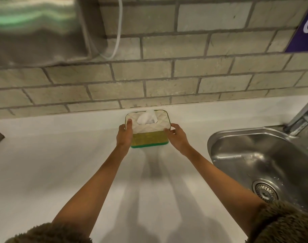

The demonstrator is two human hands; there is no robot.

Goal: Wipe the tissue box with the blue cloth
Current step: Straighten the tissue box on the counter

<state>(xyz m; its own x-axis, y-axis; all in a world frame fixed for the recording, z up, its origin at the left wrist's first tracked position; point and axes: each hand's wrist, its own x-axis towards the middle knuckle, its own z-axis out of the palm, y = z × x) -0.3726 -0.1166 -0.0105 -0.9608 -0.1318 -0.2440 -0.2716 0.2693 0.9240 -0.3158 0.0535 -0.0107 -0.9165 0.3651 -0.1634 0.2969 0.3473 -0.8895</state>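
The tissue box (149, 130) stands on the white counter close to the brick wall. It has a quilted cream top, a yellow-green side and a green base, and a white tissue (148, 117) sticks up from its slot. My left hand (125, 135) grips the box's left end, thumb on the top edge. My right hand (177, 135) holds the right end with fingers curled around the corner. No blue cloth is in view.
A steel sink (265, 165) with a drain lies to the right, with a tap (306, 116) above its far corner. The white counter (53, 163) stretches left. A brick wall (167, 76) rises behind; a white cable (119, 32) hangs down it.
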